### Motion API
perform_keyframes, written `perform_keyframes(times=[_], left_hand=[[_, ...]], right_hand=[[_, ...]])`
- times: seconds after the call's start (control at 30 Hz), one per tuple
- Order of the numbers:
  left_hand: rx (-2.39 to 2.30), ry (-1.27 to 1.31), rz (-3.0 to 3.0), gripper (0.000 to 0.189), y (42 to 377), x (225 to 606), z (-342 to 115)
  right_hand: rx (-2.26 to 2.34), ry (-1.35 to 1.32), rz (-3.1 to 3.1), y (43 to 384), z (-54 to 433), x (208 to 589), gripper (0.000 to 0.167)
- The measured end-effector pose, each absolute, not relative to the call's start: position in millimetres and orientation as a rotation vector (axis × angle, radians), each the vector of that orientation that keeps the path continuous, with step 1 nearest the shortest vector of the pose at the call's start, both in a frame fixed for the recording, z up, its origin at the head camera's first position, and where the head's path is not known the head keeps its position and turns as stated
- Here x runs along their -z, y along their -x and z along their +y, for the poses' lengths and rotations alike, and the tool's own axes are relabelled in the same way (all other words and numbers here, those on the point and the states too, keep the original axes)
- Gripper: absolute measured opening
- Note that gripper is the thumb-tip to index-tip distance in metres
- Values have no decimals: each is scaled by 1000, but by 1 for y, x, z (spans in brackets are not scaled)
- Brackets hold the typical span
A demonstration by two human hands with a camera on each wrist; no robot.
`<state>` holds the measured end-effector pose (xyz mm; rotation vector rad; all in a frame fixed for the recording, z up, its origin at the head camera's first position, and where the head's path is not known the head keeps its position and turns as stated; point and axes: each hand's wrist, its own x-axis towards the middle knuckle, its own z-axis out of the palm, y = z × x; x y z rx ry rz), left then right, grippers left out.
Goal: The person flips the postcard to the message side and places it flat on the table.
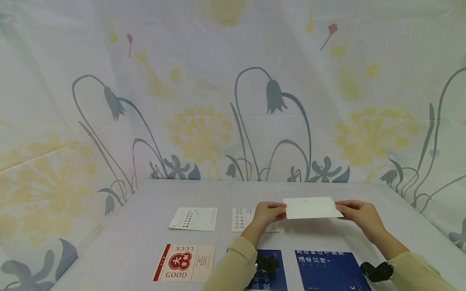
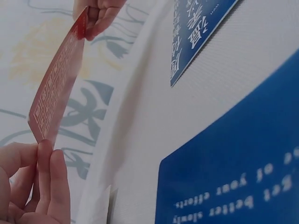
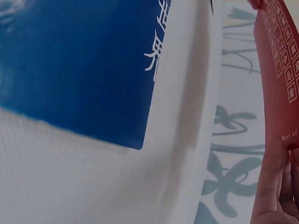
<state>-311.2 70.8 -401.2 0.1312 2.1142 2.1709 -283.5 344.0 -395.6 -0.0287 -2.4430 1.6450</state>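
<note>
Above a white-covered table (image 1: 123, 258) before a flower-printed backdrop (image 1: 218, 52), a person's left hand (image 1: 268, 214) and right hand (image 1: 361, 215) pinch opposite ends of a white-and-red card (image 1: 312, 208).

My left sleeve (image 1: 233, 264) and right sleeve (image 1: 418, 273) were the same pale, yellowish beige, plain and softly creased, each as wide as a loose shirt's and ending near the wrist. Beside the left one sat a small black camera (image 1: 268, 264), lumpy in outline; beside the right, a second black camera (image 1: 376, 272), rounded and smoother-looking, its finer details lost in the dark. My left hand (image 1: 267, 215) and right hand (image 1: 360, 214) were bare.
</note>
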Motion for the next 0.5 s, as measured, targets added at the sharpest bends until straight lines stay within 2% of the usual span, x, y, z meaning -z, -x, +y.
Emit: perform_keyframes(times=[0.2, 0.5], left_hand=[[-2152, -101, 2138, 12, 309, 402, 73], [-2100, -48, 2251, 18, 311, 409, 77]], right_hand=[[-1509, 42, -2544, 272, 334, 386, 58], [-1417, 95, -2632, 268, 327, 382, 49]])
